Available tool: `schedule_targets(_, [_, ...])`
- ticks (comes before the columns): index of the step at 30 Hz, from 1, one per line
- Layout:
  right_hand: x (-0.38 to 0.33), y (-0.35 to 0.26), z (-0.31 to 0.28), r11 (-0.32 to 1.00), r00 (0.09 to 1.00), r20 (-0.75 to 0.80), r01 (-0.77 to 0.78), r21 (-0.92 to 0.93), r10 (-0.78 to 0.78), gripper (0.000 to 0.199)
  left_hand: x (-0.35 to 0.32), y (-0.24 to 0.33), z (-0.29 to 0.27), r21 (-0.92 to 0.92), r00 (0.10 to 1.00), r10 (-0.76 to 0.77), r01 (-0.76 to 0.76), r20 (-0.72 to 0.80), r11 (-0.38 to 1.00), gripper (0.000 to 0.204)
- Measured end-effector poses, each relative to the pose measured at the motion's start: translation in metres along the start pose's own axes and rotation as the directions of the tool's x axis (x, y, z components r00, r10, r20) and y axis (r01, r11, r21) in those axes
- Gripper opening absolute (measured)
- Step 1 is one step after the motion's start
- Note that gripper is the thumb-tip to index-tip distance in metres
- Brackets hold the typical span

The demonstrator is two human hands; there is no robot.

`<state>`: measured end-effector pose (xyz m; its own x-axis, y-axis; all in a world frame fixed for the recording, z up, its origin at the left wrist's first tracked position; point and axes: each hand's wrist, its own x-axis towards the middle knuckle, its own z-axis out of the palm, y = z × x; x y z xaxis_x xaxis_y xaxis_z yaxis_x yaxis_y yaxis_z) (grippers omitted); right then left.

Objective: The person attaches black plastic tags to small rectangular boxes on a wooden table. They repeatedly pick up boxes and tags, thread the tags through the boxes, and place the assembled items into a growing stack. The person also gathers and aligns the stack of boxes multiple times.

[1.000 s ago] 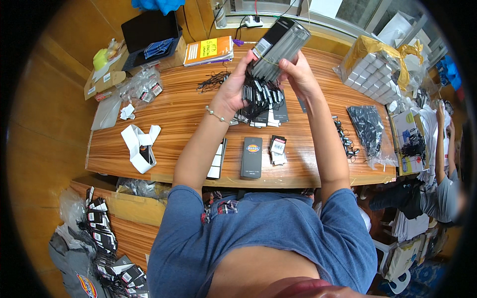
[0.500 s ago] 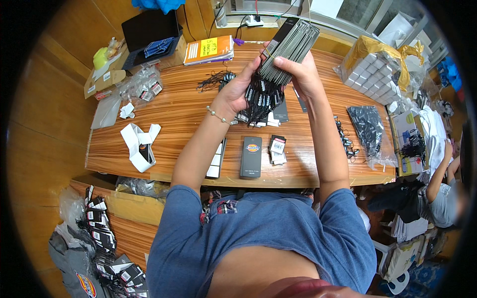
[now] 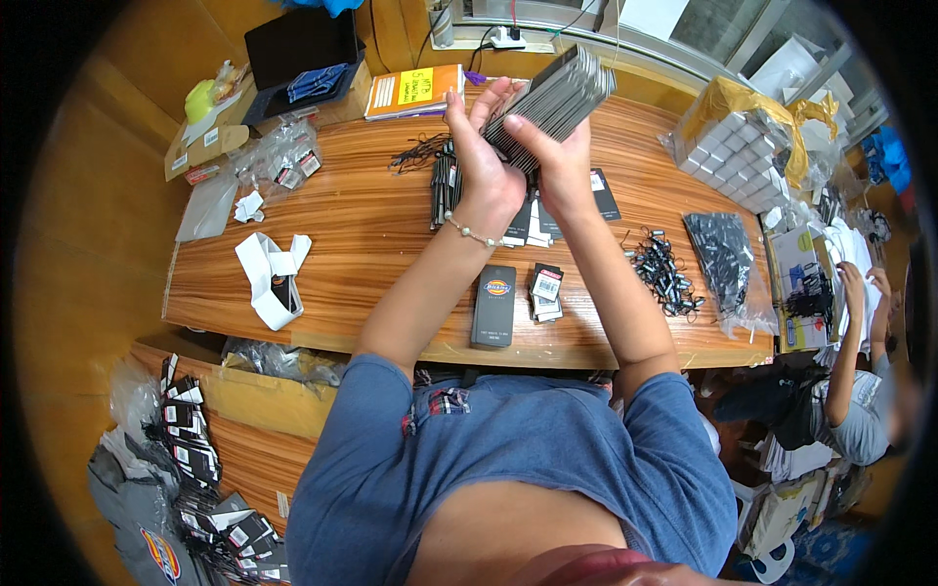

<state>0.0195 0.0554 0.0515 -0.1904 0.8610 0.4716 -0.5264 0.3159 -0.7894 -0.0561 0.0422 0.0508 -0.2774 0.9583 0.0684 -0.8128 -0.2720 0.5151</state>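
Note:
A thick stack of dark hang tags (image 3: 559, 105) is raised over the far middle of the table, tilted with its edges toward me. My right hand (image 3: 555, 161) grips it from the right, thumb laid across the edges. At the stack's lower left end is my left hand (image 3: 486, 161), fingers stretched out and apart, the palm close against the tags. The strings of this stack are mostly hidden behind my hands. Beneath, more dark tags (image 3: 446, 190) and white-edged ones lie on the table. Nearer me sit a dark tag stack with an oval emblem (image 3: 493, 308) and small label cards (image 3: 547, 291).
Black string loops (image 3: 666, 273) lie right of my right forearm, beside a plastic bag of black pieces (image 3: 725, 256). A wrapped block of white boxes (image 3: 728, 146) stands far right. At left are a white paper strip (image 3: 269, 283) and clear bags (image 3: 278, 156). Another person (image 3: 860, 391) works at right.
The stack has tilted over and its hanging strings have gone from sight. My left hand has loosened and spread its fingers upward; both forearms have shifted, uncovering more string loops at right.

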Motion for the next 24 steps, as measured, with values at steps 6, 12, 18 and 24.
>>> schedule_targets(6, [0.005, -0.006, -0.005, 0.999, 0.996, 0.078, -0.035, 0.041, 0.031, 0.059, 0.001, 0.002, -0.008, -0.073, 0.997, -0.073, 0.071, -0.023, 0.995, 0.062])
schedule_targets(12, [0.02, -0.023, -0.005, 0.995, 0.997, 0.049, 0.062, -0.074, -0.058, 0.041, -0.003, 0.004, -0.009, 0.022, 0.993, -0.031, 0.029, 0.115, 0.999, 0.07])
schedule_targets(18, [0.01, -0.014, 0.006, 0.999, 0.999, 0.047, 0.007, 0.047, -0.01, 0.045, 0.018, -0.006, -0.016, -0.191, 0.996, -0.057, 0.07, 0.072, 0.979, 0.066])
schedule_targets(24, [0.0, -0.007, 0.006, 0.992, 1.0, 0.018, -0.004, 0.128, 0.002, 0.04, 0.016, -0.01, -0.022, -0.191, 0.993, -0.062, 0.081, 0.105, 0.978, 0.067])
